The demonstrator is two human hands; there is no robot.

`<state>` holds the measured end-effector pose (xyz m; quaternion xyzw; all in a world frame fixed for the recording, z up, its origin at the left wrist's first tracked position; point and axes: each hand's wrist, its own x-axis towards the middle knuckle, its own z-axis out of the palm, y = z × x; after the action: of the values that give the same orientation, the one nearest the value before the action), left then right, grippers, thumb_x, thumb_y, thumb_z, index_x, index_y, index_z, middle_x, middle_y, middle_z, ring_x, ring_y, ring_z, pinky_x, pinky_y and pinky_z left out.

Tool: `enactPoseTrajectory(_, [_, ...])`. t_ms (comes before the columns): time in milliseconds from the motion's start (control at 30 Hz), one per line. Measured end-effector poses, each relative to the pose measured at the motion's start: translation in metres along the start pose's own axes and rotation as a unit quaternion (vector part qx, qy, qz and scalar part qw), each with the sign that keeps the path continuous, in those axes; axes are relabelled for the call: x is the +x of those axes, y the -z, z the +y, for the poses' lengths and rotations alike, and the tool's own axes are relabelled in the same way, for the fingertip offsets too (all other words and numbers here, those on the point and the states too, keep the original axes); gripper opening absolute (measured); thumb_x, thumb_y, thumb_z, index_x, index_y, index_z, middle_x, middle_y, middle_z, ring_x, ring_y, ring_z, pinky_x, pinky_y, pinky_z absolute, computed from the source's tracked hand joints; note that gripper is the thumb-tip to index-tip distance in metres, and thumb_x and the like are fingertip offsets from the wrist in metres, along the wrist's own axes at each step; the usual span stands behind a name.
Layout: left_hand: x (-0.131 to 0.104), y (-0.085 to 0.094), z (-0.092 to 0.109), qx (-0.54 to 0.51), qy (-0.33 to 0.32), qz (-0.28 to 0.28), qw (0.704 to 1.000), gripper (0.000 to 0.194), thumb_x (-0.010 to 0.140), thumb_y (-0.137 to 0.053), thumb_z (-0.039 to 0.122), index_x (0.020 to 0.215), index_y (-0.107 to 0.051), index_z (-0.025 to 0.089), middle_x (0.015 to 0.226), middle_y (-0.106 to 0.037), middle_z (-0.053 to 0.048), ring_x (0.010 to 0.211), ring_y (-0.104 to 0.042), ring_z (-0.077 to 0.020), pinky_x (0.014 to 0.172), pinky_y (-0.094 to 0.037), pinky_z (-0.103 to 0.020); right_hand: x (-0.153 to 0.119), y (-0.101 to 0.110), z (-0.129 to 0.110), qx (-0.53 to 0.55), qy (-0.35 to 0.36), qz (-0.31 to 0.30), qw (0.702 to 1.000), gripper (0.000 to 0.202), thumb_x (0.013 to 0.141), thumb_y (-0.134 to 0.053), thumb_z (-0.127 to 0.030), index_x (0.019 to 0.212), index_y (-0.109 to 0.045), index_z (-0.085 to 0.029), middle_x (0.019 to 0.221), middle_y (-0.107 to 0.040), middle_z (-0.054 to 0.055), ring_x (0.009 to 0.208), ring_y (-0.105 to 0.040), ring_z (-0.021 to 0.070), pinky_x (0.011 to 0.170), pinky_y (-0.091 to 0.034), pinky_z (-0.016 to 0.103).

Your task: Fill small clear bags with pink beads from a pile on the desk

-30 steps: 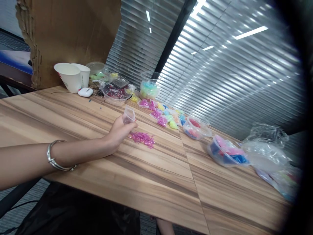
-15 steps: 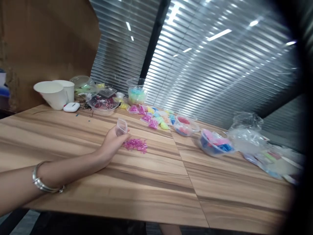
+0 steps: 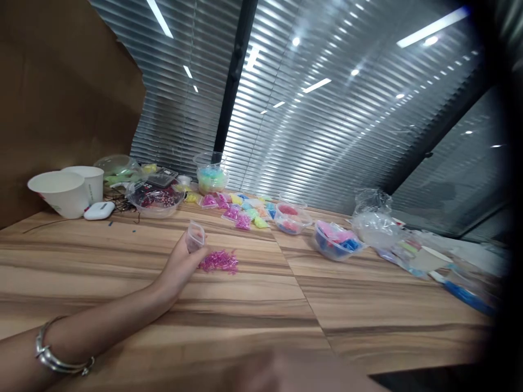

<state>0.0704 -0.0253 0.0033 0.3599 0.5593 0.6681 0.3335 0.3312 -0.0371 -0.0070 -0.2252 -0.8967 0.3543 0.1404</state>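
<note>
My left hand (image 3: 183, 264), with a silver bangle on its wrist, is closed round a small clear plastic bag (image 3: 196, 235) whose mouth stands open upward. Just right of the fingers, a loose pile of pink-purple bead-like pieces (image 3: 220, 261) lies on the wooden table. My right hand (image 3: 298, 373) is a blur at the bottom edge; its fingers cannot be made out. Beyond the pile sit several small bags of pink pieces (image 3: 243, 220), among yellow, blue and orange ones.
White paper cups (image 3: 61, 190) and a white earbud case (image 3: 99, 210) stand at the left. Clear bowls hold dark red beads (image 3: 157, 198) and pink and blue bags (image 3: 335, 239). Crumpled clear plastic (image 3: 373, 223) lies at the right, by a blue-handled item (image 3: 468, 298). Brown cardboard (image 3: 69, 109) rises at the left.
The camera view has tilted up and shifted to the right. My right hand has risen into view at the bottom, over the table's near edge. My left hand keeps the bag beside the pile.
</note>
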Motion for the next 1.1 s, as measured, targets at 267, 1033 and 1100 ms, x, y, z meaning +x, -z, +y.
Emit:
enactPoseTrajectory(267, [0.002,0.006,-0.003,-0.083,0.066,-0.001,0.994,0.041,0.068,-0.067,0.032,0.104,-0.052,0.021,0.085,-0.062,0.000,0.074,-0.057,-0.0130,0.066,-0.043,-0.024,0.155,0.006,-0.019,-0.019,0.112,0.160,0.981,0.036,0.079,-0.060,-0.013,0.114,-0.055,-0.020,0.111,-0.059,0.008,0.104,-0.053,0.0208,0.091,-0.045,0.036])
enactPoseTrajectory(1033, [-0.007,0.000,0.010,-0.065,0.022,-0.132,0.989,0.030,0.072,-0.065,0.026,0.100,-0.056,0.020,0.090,-0.063,0.000,0.082,-0.058,-0.0120,0.072,-0.045,-0.022,0.153,0.003,0.007,-0.096,0.216,0.266,0.934,0.016,0.084,-0.060,-0.018,0.099,-0.063,-0.022,0.106,-0.057,0.005,0.108,-0.042,0.0216,0.098,-0.034,0.041])
enactPoseTrajectory(1100, [-0.007,0.000,0.009,-0.062,0.024,-0.134,0.989,0.031,0.071,-0.066,0.026,0.100,-0.056,0.021,0.090,-0.064,0.001,0.082,-0.059,-0.0122,0.072,-0.046,-0.022,0.153,0.003,0.007,-0.091,0.214,0.262,0.936,0.014,0.084,-0.060,-0.018,0.098,-0.062,-0.022,0.105,-0.057,0.005,0.107,-0.043,0.0211,0.098,-0.035,0.040])
